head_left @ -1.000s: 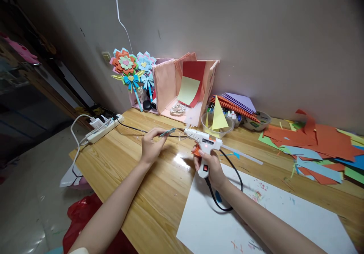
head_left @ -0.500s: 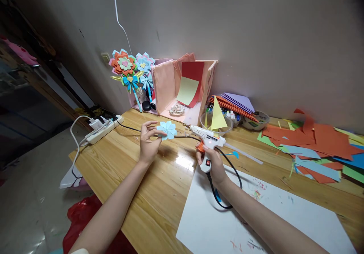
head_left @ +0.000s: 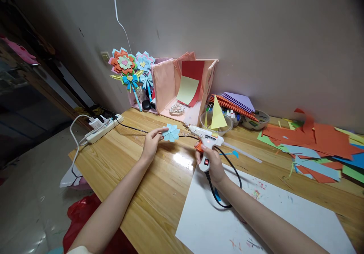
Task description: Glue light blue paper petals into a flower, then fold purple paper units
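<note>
My left hand [head_left: 152, 143] pinches the left edge of a light-blue paper flower [head_left: 171, 132], holding it above the wooden table. Wrapped round the handle of a white hot glue gun [head_left: 209, 139] is my right hand [head_left: 214, 163], with fingers at its orange trigger. The gun's nozzle points left, close to the flower's right side; I cannot tell whether they touch. A clear glue stick [head_left: 243, 152] sticks out of the gun's back, and a small red switch shows on the handle. Its black cord loops below my right wrist.
A white sheet [head_left: 199, 216] lies under my right forearm. Coloured paper scraps [head_left: 315, 144] spread at the right. Behind stand finished paper flowers [head_left: 124, 62], a pink box [head_left: 165, 87] and a clear bowl [head_left: 227, 129] with yellow paper. A power strip [head_left: 104, 129] sits at the left edge.
My left hand has moved slightly right and down with the paper flower, and its fingers have drawn closer together at the edge. The glue gun has barely shifted.
</note>
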